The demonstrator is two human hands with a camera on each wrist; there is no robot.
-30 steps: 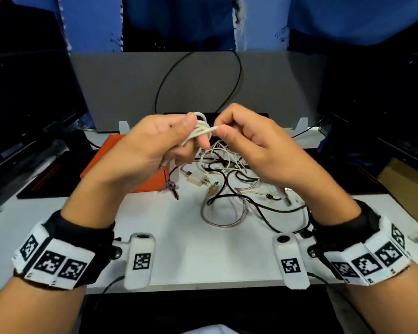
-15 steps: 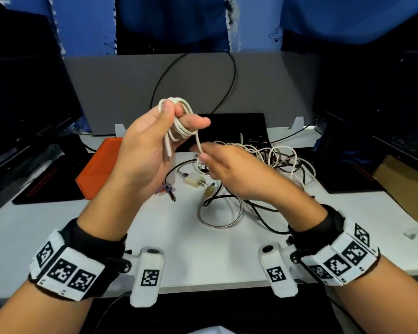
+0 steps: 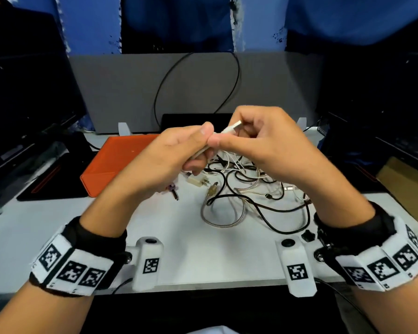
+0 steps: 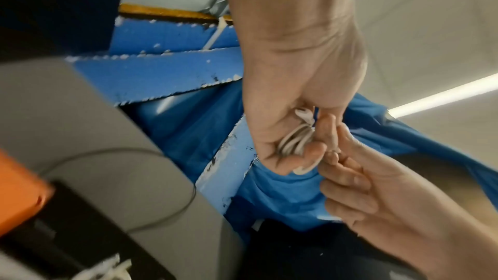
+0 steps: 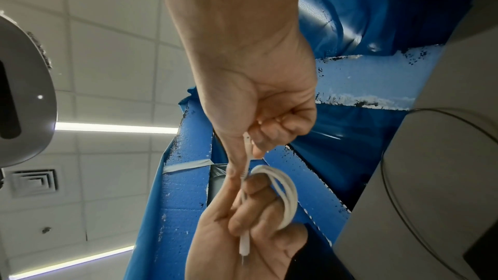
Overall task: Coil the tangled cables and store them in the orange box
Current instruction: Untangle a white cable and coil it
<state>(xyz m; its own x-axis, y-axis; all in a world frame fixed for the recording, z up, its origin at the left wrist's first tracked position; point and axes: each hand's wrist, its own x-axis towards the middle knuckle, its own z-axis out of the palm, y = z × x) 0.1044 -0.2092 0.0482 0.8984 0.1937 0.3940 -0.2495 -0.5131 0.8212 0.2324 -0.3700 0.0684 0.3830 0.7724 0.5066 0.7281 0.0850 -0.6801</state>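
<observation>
At the left of the white table (image 3: 58, 227) lies one orange box (image 3: 121, 162), flat and apart from both hands. The left hand (image 3: 159, 162) is raised above the table with its fingers curled round a small coil of one white cable (image 5: 285, 195); the loops wrap its fingers, and one plug end points down across the palm. Touching it, the right hand (image 3: 263, 145) pinches the cable's other plug end (image 3: 229, 129) between thumb and forefinger, just above the coil. Below and right of the hands, one tangled heap of cables (image 3: 249, 186) rests on the table, black, white and metal-braided strands together; their number cannot be counted.
</observation>
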